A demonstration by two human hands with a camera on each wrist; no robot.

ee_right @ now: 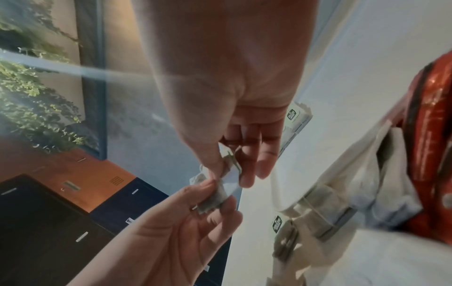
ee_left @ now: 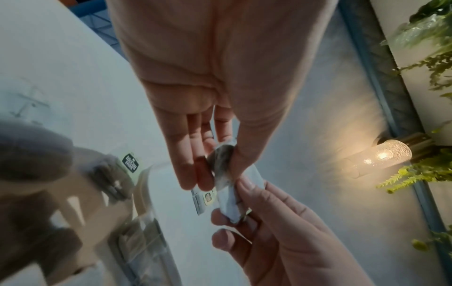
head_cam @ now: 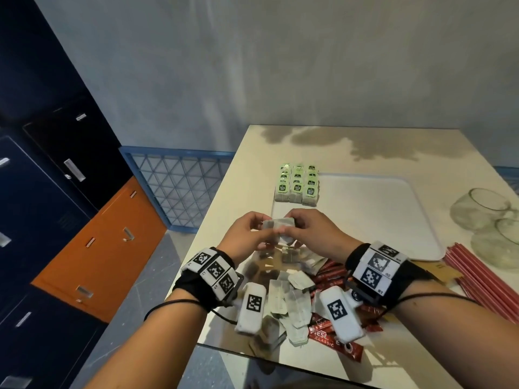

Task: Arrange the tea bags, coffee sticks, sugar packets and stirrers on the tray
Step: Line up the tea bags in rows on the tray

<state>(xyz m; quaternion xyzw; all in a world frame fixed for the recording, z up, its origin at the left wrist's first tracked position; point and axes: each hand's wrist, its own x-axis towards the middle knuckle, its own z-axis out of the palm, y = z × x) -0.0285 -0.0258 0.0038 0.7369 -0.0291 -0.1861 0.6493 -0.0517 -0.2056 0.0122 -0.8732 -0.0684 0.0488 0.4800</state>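
Both hands hold one tea bag (head_cam: 278,223) in the air above the tray's near left corner. My left hand (head_cam: 250,231) pinches its left end and my right hand (head_cam: 307,230) pinches its right end. The left wrist view shows thumb and fingers of the left hand (ee_left: 208,170) closed on the tea bag (ee_left: 221,160). In the right wrist view the right hand (ee_right: 231,170) pinches the tea bag (ee_right: 215,199). Three rows of green-tagged tea bags (head_cam: 297,183) lie at the far left corner of the white tray (head_cam: 370,214). A loose tea bag pile (head_cam: 280,293) lies under my wrists.
Red coffee sticks (head_cam: 331,276) lie mixed beside the pile near the table's front edge. Red stirrers (head_cam: 477,279) lie to the right, with brown packets (head_cam: 438,269) next to them. Two glass bowls (head_cam: 488,211) stand at the right edge. Lockers are on the left.
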